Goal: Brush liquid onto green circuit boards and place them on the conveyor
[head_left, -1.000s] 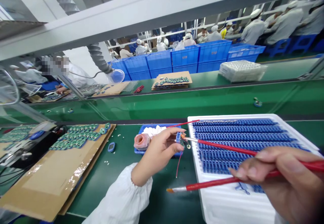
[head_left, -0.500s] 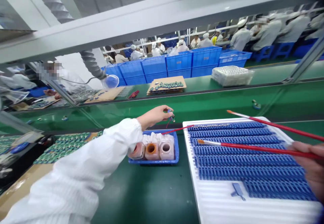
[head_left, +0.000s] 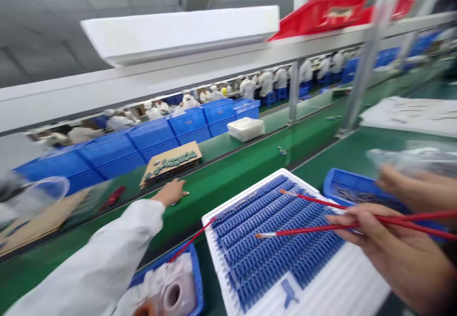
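Observation:
My left hand reaches over the green conveyor belt, fingers closed and pointing down. A small circuit board shows at its fingertips, mostly hidden and blurred. My right hand is closed around two red-handled paintbrushes, their tips pointing left over a white foam tray. Rows of blue parts fill much of that tray, and one blue piece lies apart near its front. Left of the tray, a blue bin holds open-necked bottles, with another red brush resting across it.
Another person's hand is blurred at the right, near a plastic bag and a blue bin of small parts. Cardboard with boards stands beyond the belt. A metal post rises at the right.
The view has swung right. My left hand has moved from above the bottle bin to the conveyor belt with the small circuit board. My right hand still holds the brushes.

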